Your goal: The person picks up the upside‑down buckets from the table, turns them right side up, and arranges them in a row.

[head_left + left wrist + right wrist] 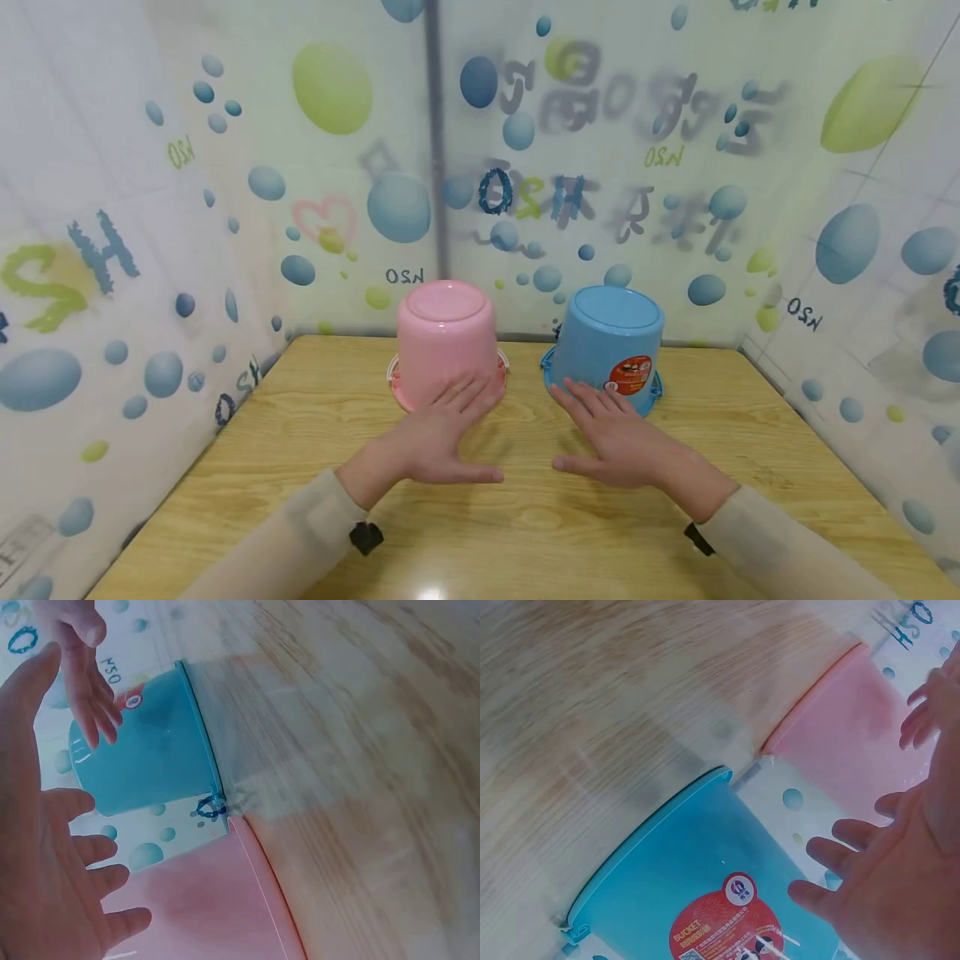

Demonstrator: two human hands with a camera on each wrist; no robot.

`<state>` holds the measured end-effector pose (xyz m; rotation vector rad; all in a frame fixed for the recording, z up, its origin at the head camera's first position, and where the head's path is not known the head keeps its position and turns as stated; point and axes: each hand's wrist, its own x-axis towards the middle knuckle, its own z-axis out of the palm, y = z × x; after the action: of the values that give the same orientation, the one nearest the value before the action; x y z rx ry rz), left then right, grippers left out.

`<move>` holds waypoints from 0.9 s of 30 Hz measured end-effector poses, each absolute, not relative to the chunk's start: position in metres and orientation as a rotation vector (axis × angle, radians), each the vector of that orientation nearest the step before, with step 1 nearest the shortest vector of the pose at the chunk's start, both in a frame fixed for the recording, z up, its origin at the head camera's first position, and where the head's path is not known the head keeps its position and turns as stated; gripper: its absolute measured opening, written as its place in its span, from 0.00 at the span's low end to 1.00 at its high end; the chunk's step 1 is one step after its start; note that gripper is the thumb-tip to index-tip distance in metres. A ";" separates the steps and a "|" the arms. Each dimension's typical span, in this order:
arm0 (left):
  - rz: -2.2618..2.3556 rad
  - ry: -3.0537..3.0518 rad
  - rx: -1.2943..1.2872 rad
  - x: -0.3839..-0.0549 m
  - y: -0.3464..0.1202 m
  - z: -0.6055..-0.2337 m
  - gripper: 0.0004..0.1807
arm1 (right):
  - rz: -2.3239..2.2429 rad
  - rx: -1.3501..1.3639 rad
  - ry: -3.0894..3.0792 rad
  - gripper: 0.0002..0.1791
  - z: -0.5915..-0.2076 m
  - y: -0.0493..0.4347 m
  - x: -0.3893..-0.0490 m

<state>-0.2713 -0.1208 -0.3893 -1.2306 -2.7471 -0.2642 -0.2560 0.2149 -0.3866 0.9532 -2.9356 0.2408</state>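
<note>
Two plastic buckets stand upside down on the table, a pink bucket (442, 333) on the left and a blue bucket (596, 342) on the right. The blue one bears a red sticker (727, 922). My left hand (438, 437) is spread in front of the pink bucket, fingers straight and thumb pointing inward. In front of the blue bucket my right hand (618, 437) is held the same way. Neither hand holds anything. In the wrist views both hands appear apart from the buckets, palms showing.
The wooden table (510, 533) meets a patterned cloth backdrop (480, 242) at the back and both sides. The handle of the pink bucket (392, 367) lies around its rim. A gap separates the two buckets.
</note>
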 end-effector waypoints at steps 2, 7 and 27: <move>-0.328 -2.734 -1.228 -0.272 -0.123 -0.389 0.63 | 0.237 0.968 -2.915 0.56 -0.386 0.213 -0.256; -0.448 -2.650 -1.237 -0.274 -0.132 -0.392 0.58 | 0.259 0.991 -2.910 0.54 -0.384 0.208 -0.259; -0.589 -2.662 -0.960 -0.280 -0.207 -0.387 0.48 | 0.558 0.941 -3.090 0.53 -0.382 0.169 -0.298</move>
<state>-0.2796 -0.2065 -0.3870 -0.9597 -2.6621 -0.5893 -0.2981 0.1694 -0.3824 0.9406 -3.0900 0.5579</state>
